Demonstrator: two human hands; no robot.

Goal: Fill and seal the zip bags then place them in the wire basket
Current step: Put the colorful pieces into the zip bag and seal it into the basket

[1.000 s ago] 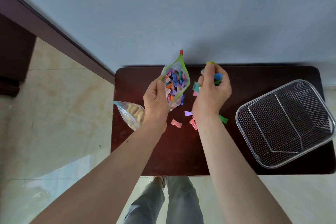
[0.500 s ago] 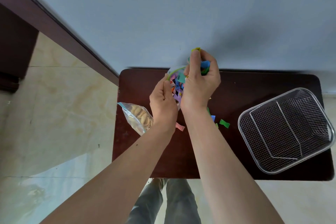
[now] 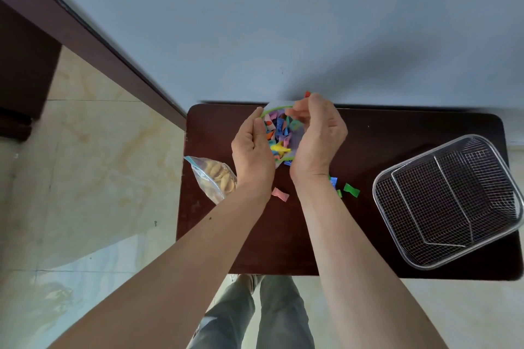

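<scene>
A clear zip bag [image 3: 279,133] with a green zip strip and a red slider is full of small coloured candies and stands open at the table's far edge. My left hand [image 3: 252,150] grips its left side. My right hand [image 3: 317,136] cups its right side, fingers curled over the open mouth. A few loose candies [image 3: 351,189] and a pink one [image 3: 280,194] lie on the dark table [image 3: 397,133] near my wrists. A second zip bag [image 3: 215,178] holding pale biscuits lies at the table's left edge. The wire basket [image 3: 450,198] sits at the right, with nothing in it.
The table stands against a pale blue wall [image 3: 283,22]. A dark wooden frame [image 3: 93,34] runs diagonally at the left above a tiled floor [image 3: 85,164]. The person's legs [image 3: 255,314] show below the table's near edge.
My right hand moved left from beside the bag to its open mouth, and the candies it held are no longer seen in it. The bag's mouth now faces me.
</scene>
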